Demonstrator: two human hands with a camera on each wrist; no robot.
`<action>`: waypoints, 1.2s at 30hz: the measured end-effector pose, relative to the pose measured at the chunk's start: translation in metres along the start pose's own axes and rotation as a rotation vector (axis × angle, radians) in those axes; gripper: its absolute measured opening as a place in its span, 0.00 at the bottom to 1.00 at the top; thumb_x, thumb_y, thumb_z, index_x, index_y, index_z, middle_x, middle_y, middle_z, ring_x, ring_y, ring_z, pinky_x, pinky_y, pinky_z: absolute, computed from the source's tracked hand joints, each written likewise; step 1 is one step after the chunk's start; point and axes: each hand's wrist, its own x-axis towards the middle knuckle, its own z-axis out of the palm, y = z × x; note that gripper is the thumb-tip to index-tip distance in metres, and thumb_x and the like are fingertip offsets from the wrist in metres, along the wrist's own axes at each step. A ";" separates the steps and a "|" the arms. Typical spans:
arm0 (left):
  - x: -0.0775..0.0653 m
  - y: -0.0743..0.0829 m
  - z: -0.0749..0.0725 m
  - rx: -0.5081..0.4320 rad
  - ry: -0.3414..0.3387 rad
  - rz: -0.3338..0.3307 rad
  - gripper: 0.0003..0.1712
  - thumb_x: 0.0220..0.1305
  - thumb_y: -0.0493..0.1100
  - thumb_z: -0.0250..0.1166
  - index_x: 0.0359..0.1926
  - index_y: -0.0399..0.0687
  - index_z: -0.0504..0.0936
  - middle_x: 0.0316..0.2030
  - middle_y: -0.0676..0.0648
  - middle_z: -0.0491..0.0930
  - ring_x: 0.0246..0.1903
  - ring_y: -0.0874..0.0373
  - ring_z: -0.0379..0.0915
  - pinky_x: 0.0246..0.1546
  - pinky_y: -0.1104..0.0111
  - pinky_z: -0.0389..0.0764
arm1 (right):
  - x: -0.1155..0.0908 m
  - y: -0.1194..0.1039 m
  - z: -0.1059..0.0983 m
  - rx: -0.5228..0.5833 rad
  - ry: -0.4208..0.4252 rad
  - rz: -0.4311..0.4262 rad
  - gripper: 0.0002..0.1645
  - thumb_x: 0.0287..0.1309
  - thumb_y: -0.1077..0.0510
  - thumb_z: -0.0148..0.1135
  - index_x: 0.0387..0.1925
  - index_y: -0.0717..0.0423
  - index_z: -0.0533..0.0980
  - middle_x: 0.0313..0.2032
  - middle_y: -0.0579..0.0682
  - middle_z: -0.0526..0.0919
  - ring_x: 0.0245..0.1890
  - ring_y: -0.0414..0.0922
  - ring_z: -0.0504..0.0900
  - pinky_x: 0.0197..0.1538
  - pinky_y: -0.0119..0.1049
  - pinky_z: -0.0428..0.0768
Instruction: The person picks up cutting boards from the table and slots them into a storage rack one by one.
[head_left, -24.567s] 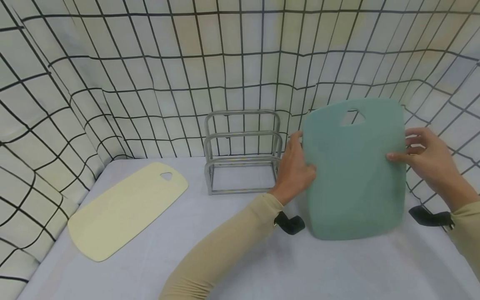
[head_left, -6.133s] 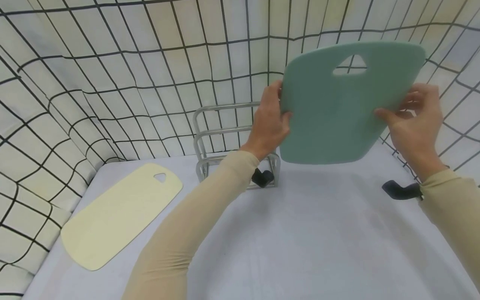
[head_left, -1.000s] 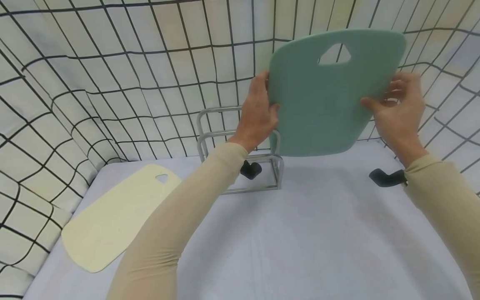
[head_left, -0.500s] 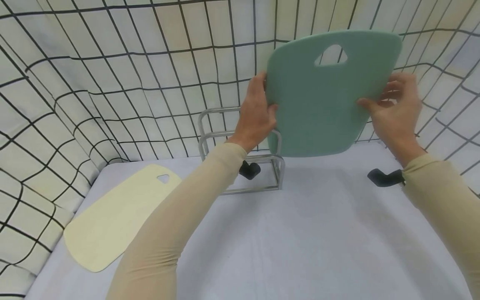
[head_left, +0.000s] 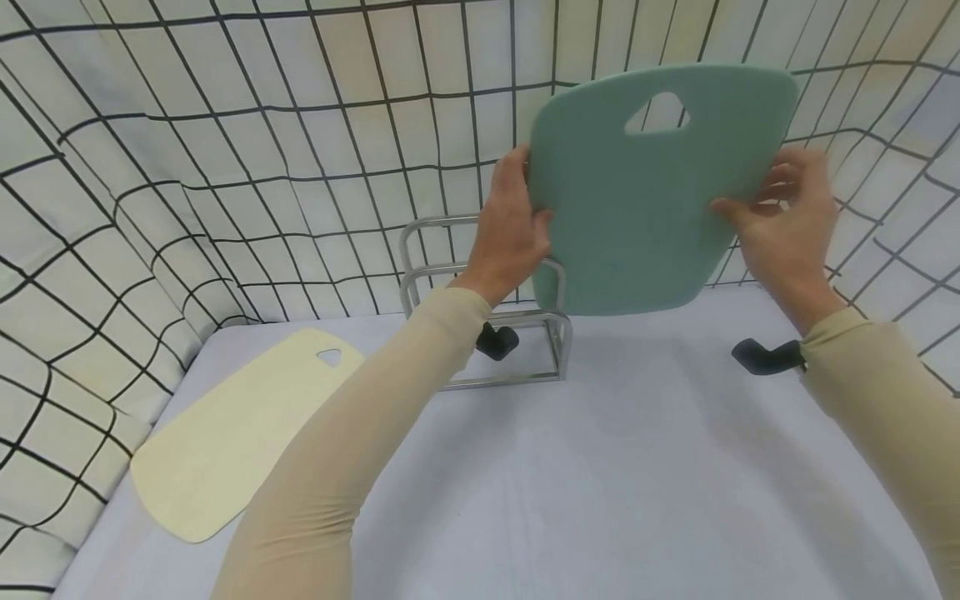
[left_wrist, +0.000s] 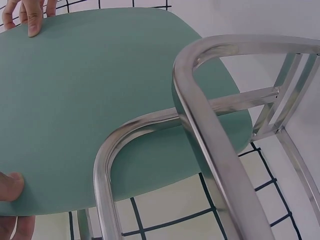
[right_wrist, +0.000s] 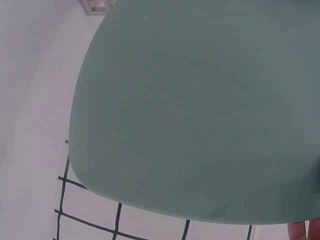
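A green cutting board [head_left: 645, 200] with a cut-out handle hole is held upright off the table, tilted slightly. My left hand [head_left: 510, 229] grips its left edge, thumb [left_wrist: 11, 186] on the near face. My right hand [head_left: 795, 221] pinches the opposite edge, thumb in front and fingers behind. The metal rack [head_left: 558, 350] has three hoops, partly covered by my left hand and sleeve. The board's lower left corner lies behind the middle hoop [left_wrist: 102, 170]; whether it touches the rack I cannot tell. In the right wrist view the board [right_wrist: 190, 115] fills most of the picture.
A pale yellow cutting board [head_left: 232, 433] lies flat at the left of the white table [head_left: 600, 483], partly covered by my left sleeve. A white wall cloth with a black grid [head_left: 360, 167] rises behind and at both sides. Black wrist mounts [head_left: 767, 357] stick out below both hands.
Since the oldest frame the green board has been raised and moved left toward the rack, its corner now behind the middle hoop. Over the last second it shifts only slightly; the yellow board stays put.
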 end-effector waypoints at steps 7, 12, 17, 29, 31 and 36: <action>-0.001 -0.001 -0.003 0.014 -0.006 -0.006 0.36 0.71 0.30 0.59 0.74 0.35 0.54 0.70 0.37 0.65 0.74 0.47 0.66 0.76 0.66 0.70 | -0.001 0.000 0.001 0.004 -0.005 0.003 0.34 0.64 0.58 0.70 0.66 0.33 0.68 0.50 0.28 0.74 0.51 0.28 0.76 0.63 0.33 0.83; -0.001 -0.001 -0.005 0.022 -0.002 -0.007 0.36 0.71 0.30 0.59 0.74 0.35 0.54 0.70 0.37 0.65 0.74 0.48 0.66 0.76 0.67 0.70 | -0.002 -0.003 0.002 -0.004 0.004 -0.001 0.35 0.63 0.59 0.70 0.67 0.34 0.68 0.50 0.27 0.73 0.51 0.27 0.75 0.63 0.34 0.83; -0.003 -0.001 -0.007 0.025 0.005 -0.005 0.36 0.71 0.30 0.59 0.75 0.34 0.54 0.69 0.37 0.65 0.74 0.47 0.66 0.76 0.67 0.70 | -0.003 -0.005 0.004 -0.008 0.007 -0.005 0.35 0.63 0.59 0.70 0.67 0.34 0.68 0.50 0.26 0.72 0.50 0.26 0.74 0.61 0.32 0.83; -0.004 -0.004 -0.013 0.024 0.019 -0.003 0.35 0.70 0.30 0.59 0.73 0.33 0.55 0.69 0.36 0.65 0.73 0.47 0.66 0.76 0.66 0.69 | -0.002 -0.004 0.009 0.038 0.000 -0.028 0.34 0.62 0.60 0.71 0.65 0.35 0.69 0.47 0.24 0.70 0.50 0.27 0.74 0.59 0.32 0.83; -0.005 -0.005 -0.014 0.021 0.024 -0.002 0.35 0.70 0.29 0.59 0.73 0.32 0.56 0.68 0.36 0.66 0.72 0.46 0.67 0.76 0.66 0.70 | -0.002 -0.003 0.011 0.053 -0.006 -0.036 0.34 0.62 0.61 0.71 0.64 0.35 0.70 0.46 0.25 0.70 0.50 0.27 0.74 0.60 0.32 0.83; -0.006 -0.006 -0.018 0.016 0.031 0.003 0.35 0.70 0.28 0.59 0.73 0.32 0.56 0.67 0.35 0.66 0.71 0.46 0.68 0.75 0.66 0.71 | -0.002 -0.003 0.013 0.060 -0.018 -0.046 0.34 0.62 0.60 0.72 0.64 0.35 0.69 0.46 0.25 0.71 0.49 0.28 0.75 0.61 0.32 0.84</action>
